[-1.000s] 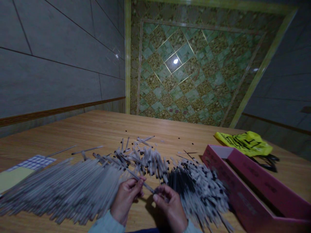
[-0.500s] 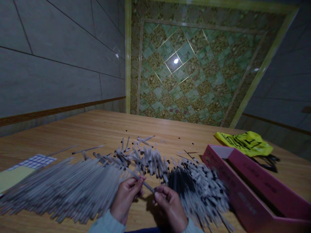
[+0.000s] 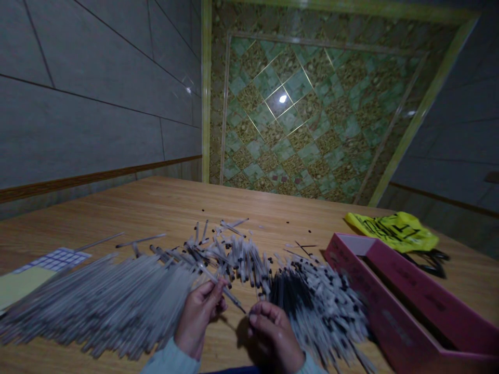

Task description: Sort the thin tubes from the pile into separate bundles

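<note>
My left hand (image 3: 198, 314) pinches a slim pen (image 3: 235, 301) with a clear barrel, slanted so its dark, thin tip points down and right. Just right of that tip, and apart from it, my right hand (image 3: 277, 328) has its fingertips pressed together; whatever they hold is hidden or too small to make out. A big pile of clear pen barrels (image 3: 113, 301) lies left of my hands. To the right is a heap of pens (image 3: 327, 306) with clear barrels and black parts. Short clear pen caps (image 3: 245, 259) with dark ends are scattered beyond my hands.
A long pink box (image 3: 393, 311), its top uncovered, stands at the right. Behind it are a yellow bag (image 3: 393, 231) with black lettering and a black strap-like item (image 3: 431, 262). A checked cloth or paper (image 3: 58, 259) lies at the left on the wooden table (image 3: 156, 202).
My right hand has drawn away from the pen's lower end, moving slightly right and down. The dark tip now shows. My left hand keeps the pen and has shifted slightly left.
</note>
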Tool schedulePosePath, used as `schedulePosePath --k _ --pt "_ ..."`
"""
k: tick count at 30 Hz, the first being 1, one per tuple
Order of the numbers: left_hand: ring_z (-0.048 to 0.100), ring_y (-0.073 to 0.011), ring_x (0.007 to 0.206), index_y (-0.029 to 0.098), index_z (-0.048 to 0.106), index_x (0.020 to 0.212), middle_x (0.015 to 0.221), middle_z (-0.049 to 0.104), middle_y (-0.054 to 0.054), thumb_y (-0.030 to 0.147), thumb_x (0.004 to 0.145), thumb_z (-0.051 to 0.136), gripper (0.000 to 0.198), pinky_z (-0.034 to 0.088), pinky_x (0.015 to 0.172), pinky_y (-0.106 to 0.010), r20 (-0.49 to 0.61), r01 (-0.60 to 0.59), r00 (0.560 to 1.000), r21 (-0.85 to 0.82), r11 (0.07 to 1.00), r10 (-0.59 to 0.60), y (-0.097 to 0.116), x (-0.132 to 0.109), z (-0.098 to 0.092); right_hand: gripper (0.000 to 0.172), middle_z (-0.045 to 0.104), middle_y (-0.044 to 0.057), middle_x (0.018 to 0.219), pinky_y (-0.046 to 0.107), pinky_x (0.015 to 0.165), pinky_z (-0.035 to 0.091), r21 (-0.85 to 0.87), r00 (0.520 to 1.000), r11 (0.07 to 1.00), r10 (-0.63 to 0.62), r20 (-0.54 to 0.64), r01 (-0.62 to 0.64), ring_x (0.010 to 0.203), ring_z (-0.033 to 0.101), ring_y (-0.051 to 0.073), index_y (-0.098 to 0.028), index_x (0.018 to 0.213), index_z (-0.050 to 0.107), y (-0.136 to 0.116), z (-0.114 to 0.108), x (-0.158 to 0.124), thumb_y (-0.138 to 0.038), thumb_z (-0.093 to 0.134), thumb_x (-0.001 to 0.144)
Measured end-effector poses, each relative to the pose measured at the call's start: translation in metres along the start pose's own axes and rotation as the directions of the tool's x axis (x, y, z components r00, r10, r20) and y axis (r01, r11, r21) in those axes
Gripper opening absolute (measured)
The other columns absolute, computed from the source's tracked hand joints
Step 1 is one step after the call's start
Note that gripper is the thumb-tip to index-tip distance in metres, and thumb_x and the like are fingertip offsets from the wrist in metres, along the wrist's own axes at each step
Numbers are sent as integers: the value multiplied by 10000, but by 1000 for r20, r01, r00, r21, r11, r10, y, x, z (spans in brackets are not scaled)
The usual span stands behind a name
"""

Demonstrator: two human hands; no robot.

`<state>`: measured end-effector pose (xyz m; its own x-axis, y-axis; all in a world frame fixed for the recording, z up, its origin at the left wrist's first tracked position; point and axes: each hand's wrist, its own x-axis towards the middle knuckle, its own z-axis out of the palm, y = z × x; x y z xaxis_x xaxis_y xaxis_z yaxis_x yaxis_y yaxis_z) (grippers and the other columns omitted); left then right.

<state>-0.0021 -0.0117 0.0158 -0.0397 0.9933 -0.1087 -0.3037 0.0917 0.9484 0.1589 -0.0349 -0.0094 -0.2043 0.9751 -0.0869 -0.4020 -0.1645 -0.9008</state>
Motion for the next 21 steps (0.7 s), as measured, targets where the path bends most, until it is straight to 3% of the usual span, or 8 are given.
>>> schedulePosePath --k 3,7,12,15,16,18,21 --pt "506 -77 525 149 661 804 654 597 11 468 654 675 353 411 496 -186 5 -1 1000 -9 1000 1 -1 1 0 275 561 -19 412 159 280 96 20 986 996 86 143 -90 239 228 8 -154 622 506 0 1 -1 -345 703 625" --pt "508 -83 543 148 639 799 717 632 -13 469 672 659 346 402 494 -186 -22 -28 999 -57 998 27 -1 3 1 256 486 -55 352 151 253 121 18 945 989 132 301 -144 217 245 21 -150 633 521 -1 2 -3 -353 676 646" --pt "469 -85 531 136 635 901 639 576 21 487 677 644 417 367 496 -183 -210 -150 969 -98 984 127 8 6 -11 116 403 -86 323 159 232 108 18 943 979 191 271 -203 204 269 27 -157 512 513 -8 0 -5 -196 621 525" --pt "446 -95 498 162 642 984 643 576 24 522 733 557 447 331 472 -201 -344 -239 897 153 959 278 21 8 -30 42 389 -78 327 172 242 61 -2 962 985 171 212 -175 203 235 16 -148 476 523 -14 -1 -5 -179 532 503" --pt "473 -113 521 172 644 1002 670 599 11 528 759 515 450 341 491 -215 -381 -241 855 308 920 352 26 9 -38 47 370 -81 320 177 251 53 1 970 988 152 189 -155 207 222 16 -148 472 525 -16 -1 -5 -184 518 501" --pt "577 -186 690 169 666 990 788 663 -46 517 776 492 445 392 588 -250 -357 -160 814 622 767 459 33 9 -51 53 341 -86 320 182 277 57 17 987 994 108 117 -110 235 210 19 -154 472 518 -18 0 -5 -195 515 506" --pt "608 -251 780 207 694 939 952 678 -78 474 823 412 406 394 603 -301 -207 0 823 931 365 529 38 8 -61 75 345 -83 363 188 329 90 6 999 999 41 -27 -41 309 220 31 -163 485 500 -20 0 -5 -210 545 522"
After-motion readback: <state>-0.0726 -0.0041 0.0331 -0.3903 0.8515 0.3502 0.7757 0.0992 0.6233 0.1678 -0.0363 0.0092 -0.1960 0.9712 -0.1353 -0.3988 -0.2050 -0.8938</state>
